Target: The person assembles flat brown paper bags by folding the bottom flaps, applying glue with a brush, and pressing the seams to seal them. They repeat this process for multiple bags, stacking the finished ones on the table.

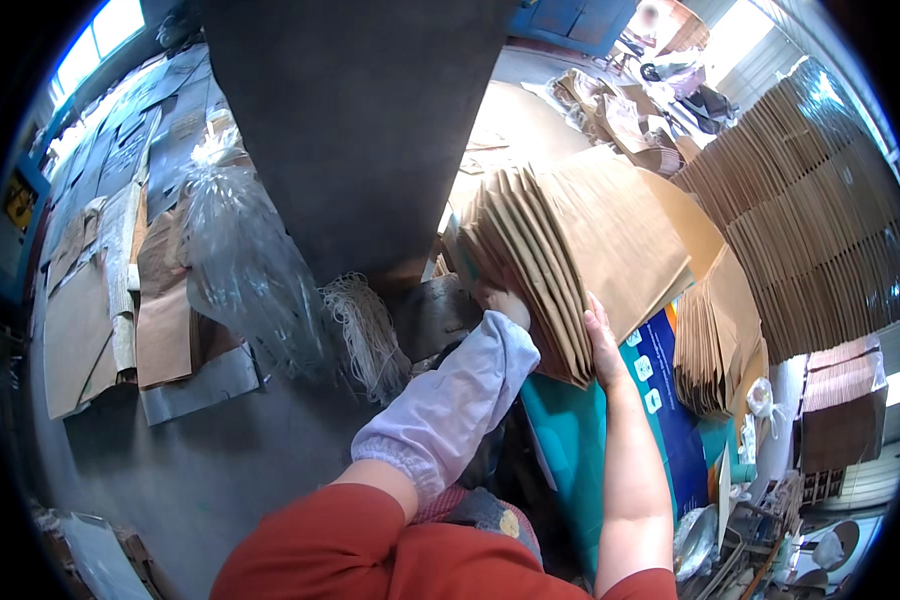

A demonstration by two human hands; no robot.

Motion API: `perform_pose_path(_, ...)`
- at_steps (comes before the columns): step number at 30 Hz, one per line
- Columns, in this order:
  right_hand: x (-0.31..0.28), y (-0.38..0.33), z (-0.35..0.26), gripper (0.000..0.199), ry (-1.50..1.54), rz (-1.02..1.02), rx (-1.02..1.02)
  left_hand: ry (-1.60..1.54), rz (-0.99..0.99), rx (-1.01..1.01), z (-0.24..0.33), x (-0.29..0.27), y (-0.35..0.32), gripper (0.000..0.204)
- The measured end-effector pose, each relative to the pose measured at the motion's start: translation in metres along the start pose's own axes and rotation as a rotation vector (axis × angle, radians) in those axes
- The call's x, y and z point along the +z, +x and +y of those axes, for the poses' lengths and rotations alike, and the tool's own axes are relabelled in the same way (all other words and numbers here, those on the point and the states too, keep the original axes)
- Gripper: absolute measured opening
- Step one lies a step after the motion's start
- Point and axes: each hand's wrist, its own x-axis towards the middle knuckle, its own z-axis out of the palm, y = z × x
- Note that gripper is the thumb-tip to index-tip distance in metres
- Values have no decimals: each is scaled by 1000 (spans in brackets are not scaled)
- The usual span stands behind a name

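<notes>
A thick stack of brown paper bags [610, 225] stands tilted in front of me, its folded edges turned toward my left. My left hand [505, 300] grips the stack's left side near the lower edge, and its fingertips are hidden by the paper. A pale sleeve cover wraps that forearm. On the stack's other side my right hand [602, 345] presses along the paper, thumb up. Beneath the bags is a teal and dark-blue printed surface [575, 440]. A second bundle of brown paper bags [715, 340] stands on it, right of my right hand.
A dark upright panel [350, 120] rises ahead on the left. Beside it are a clear plastic bag [245, 260] and a hank of white string [360, 325]. Tall wrapped stacks of brown paper [800, 210] line the right. Flat cardboard sheets [80, 340] lie at left.
</notes>
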Motion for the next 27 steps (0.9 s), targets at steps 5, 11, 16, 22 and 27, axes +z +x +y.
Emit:
perform_pose_path(5, 7, -8, -20, 70, 285, -43, 44, 155, -14, -1, 12, -3, -7, 73)
perform_pose_path(11, 3, -3, -13, 70, 231, -32, 82, -451, -217, -225, -21, -9, 11, 65)
perform_pose_path(16, 14, -6, -43, 67, 209, -60, 118, -439, -258, -179, -61, -12, 29, 51)
perform_pose_path(22, 29, -49, -65, 64, -269, -147, 131, -407, -490, -326, -14, -101, -28, 40)
perform_pose_path(27, 73, -100, -26, 75, 77, -166, -83, -473, -721, -84, -6, -176, -48, 63)
